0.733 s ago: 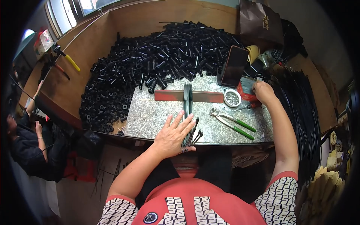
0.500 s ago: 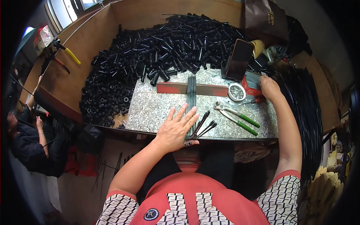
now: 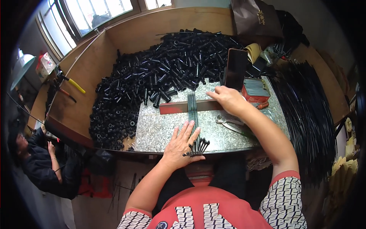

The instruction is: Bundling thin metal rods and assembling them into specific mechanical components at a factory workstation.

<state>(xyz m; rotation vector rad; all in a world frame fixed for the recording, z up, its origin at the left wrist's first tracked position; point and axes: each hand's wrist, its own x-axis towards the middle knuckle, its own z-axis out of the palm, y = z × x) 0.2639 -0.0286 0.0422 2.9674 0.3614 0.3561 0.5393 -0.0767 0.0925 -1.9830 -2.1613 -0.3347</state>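
My left hand lies with fingers stretched over a row of thin dark rods. The rods' black knobbed ends fan out beside its thumb. Farther up, the rods cross a flat red-brown bar on the speckled grey work board. My right hand is above the bar's right part, just right of the rods. Its fingertips are drawn together; anything between them is too small to make out. Under the right forearm, pincers are partly hidden. The hand covers most of a small white dish.
Behind the board rises a heap of black tubular parts. A phone stands upright beside a red box of thin grey pieces. Near it lies a red-handled screwdriver. Long black rods pile up at right. Another person sits far left.
My right hand has moved left from the red box to above the bar. My left hand stays on the rods, whose knobbed ends now fan out more evenly. The view has shifted.
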